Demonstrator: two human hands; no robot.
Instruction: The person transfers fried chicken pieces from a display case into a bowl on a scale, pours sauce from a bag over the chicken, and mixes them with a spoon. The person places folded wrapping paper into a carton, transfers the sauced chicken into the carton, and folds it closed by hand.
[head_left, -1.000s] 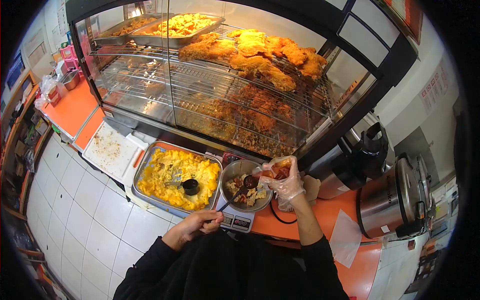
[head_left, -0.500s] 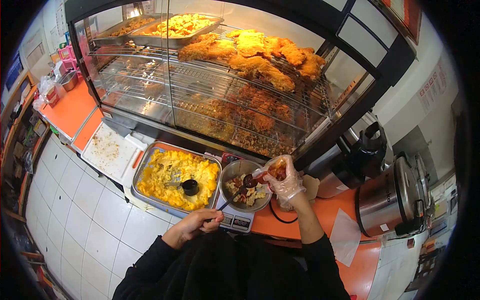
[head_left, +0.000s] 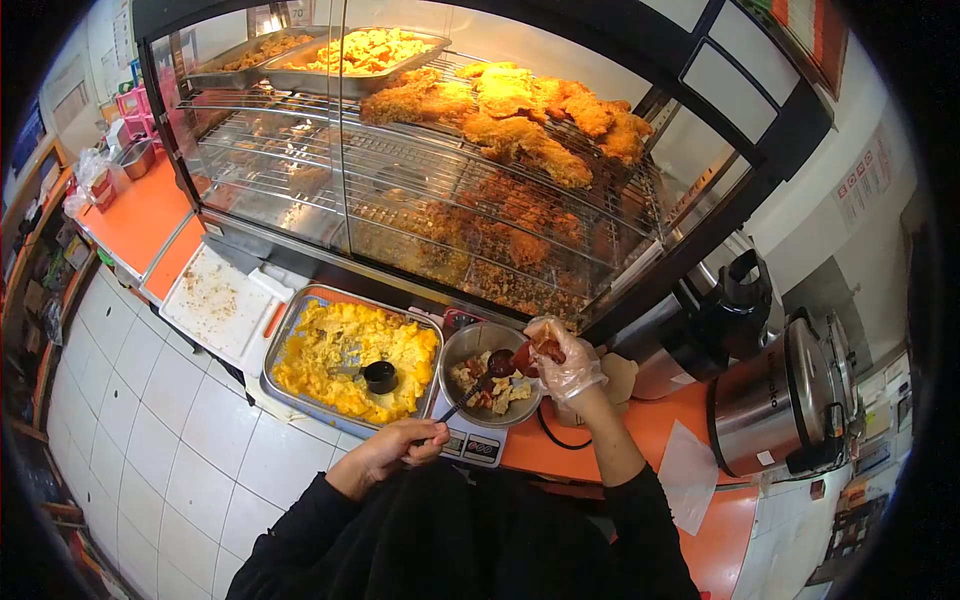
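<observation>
My left hand (head_left: pixel 397 448) is closed around the dark handle of a spoon (head_left: pixel 501 364), whose bowl looks coated in dark red sauce. A clear plastic glove covers my right hand (head_left: pixel 564 362), which grips a small see-through container of red sauce (head_left: pixel 533 356); whether it is a cup or a bag I cannot tell. Spoon bowl and container meet above the right side of a metal bowl (head_left: pixel 462 342) with chopped pale and reddish food pieces in it. The bowl rests on a digital scale (head_left: pixel 484 450).
Left of the bowl lies a metal tray (head_left: pixel 352 425) of yellow scrambled-egg-like food with a black cup (head_left: pixel 380 376). A glass warmer (head_left: pixel 270 180) with fried cutlets (head_left: pixel 525 140) stands behind. A cutting board (head_left: pixel 215 300) is at left, a steel cooker (head_left: pixel 765 405) at right.
My right hand has tilted the sauce container and shifted slightly. The spoon bowl has moved slightly right against the container's mouth. My left hand is nearly in the same place.
</observation>
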